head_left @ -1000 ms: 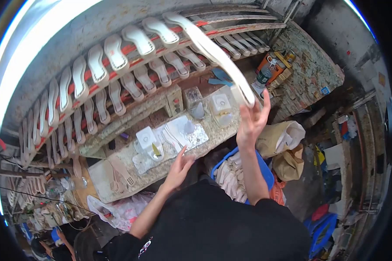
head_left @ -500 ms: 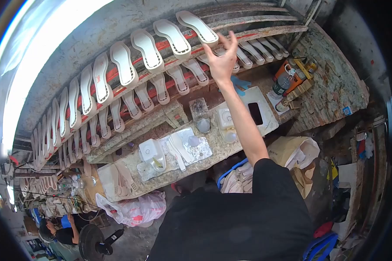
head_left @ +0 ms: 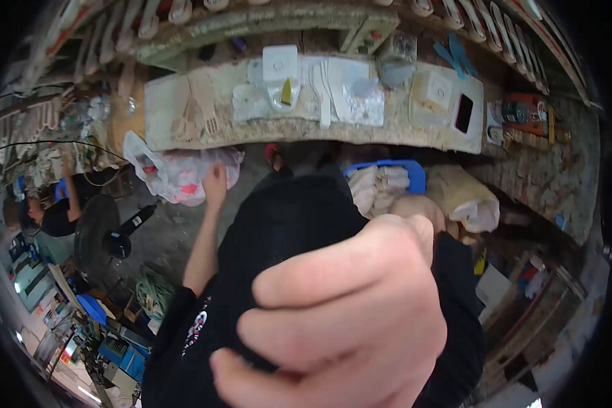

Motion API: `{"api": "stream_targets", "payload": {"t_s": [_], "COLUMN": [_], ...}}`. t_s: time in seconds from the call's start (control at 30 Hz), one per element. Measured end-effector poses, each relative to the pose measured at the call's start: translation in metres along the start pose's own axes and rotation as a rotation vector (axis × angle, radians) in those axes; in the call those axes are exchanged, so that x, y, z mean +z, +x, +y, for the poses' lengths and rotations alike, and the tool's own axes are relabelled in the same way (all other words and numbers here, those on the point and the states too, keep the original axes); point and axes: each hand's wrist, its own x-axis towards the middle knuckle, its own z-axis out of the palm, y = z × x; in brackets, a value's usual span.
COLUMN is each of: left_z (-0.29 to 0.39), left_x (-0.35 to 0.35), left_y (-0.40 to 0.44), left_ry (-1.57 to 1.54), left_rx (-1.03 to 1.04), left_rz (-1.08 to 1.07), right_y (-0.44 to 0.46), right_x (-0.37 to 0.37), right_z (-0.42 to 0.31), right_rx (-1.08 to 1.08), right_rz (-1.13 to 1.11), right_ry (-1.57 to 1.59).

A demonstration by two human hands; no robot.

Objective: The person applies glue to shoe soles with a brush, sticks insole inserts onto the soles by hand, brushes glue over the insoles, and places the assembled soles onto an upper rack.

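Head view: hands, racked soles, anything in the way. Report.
Left hand by plastic bag, contact unclear. Right hand near lens, fingers curled, grip contents hidden. Soles racked, untouched. Right hand blocks lower centre.

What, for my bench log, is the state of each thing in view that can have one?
Right hand: raised, fingers curled; whether it holds anything is unclear
Left hand: lowered, in front of the plastic bag; contact unclear
Plastic bag: bulging
Smartphone: lying flat, screen dark
Blue bin: open, piled with pale pieces
Sack: mouth open
Fan: running or not, unclear
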Motion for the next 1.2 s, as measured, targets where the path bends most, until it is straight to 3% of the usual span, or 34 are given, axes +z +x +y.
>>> {"api": "stream_targets", "payload": {"t_s": [0.03,0.07,0.13,0.23,0.27,0.33,0.4,0.43,0.5,0.53,0.6,0.67,0.83,0.9,0.97,1.2], "left_z": [0.009,0.012,-0.011,-0.018,-0.024,-0.017,-0.001,0.011,-0.023,0.014,0.029,0.040,0.056,0.048,0.044,0.067], "left_x": [-0.001,-0.003,0.031,0.060,0.072,0.081,0.075,0.063,0.093,0.056,0.029,-0.021,-0.082,-0.089,-0.090,-0.088], "left_y": [0.026,0.054,0.109,0.172,0.186,0.210,0.206,0.205,0.214,0.189,0.154,0.117,0.055,0.051,0.052,0.067], "left_ry": [-0.015,0.036,0.061,0.071,0.135,0.177,0.193,0.113,-0.656,-0.797,-1.161,-1.264,-1.550,-1.517,-1.778,-1.831], "left_rx": [0.143,0.088,0.270,0.144,0.057,-0.026,-0.159,-0.216,-0.043,-0.107,-0.197,-0.429,-0.397,-0.357,-0.365,-0.276], "left_rz": [0.034,-0.042,0.129,0.181,0.197,0.231,0.249,0.107,-0.052,-0.265,-0.364,-0.543,-0.692,-0.719,-0.863,-0.868], "right_y": [-0.003,-0.005,-0.013,-0.030,-0.045,-0.124,-0.225,-0.257,-0.299,-0.310,-0.299,-0.295,-0.278,-0.274,-0.267,-0.301], "right_x": [0.017,0.033,0.057,0.097,0.103,0.085,0.040,0.024,-0.008,-0.015,-0.014,-0.009,-0.005,-0.005,0.000,0.002], "right_z": [0.004,0.013,0.042,0.084,0.094,0.151,0.230,0.259,0.301,0.319,0.343,0.363,0.362,0.342,0.326,0.342], "right_rx": [0.083,0.151,0.272,0.451,0.663,1.023,1.183,1.178,1.176,1.186,1.224,1.132,1.070,1.138,1.192,1.061], "right_rz": [0.017,0.032,0.055,0.132,0.285,0.403,0.581,0.541,0.479,0.459,0.399,0.269,-0.006,0.089,0.207,0.096], "right_ry": [0.011,0.020,0.041,0.078,0.035,-0.167,-0.424,-0.575,-0.774,-0.803,-0.829,-0.889,-1.042,-0.902,-0.784,-0.870]}}
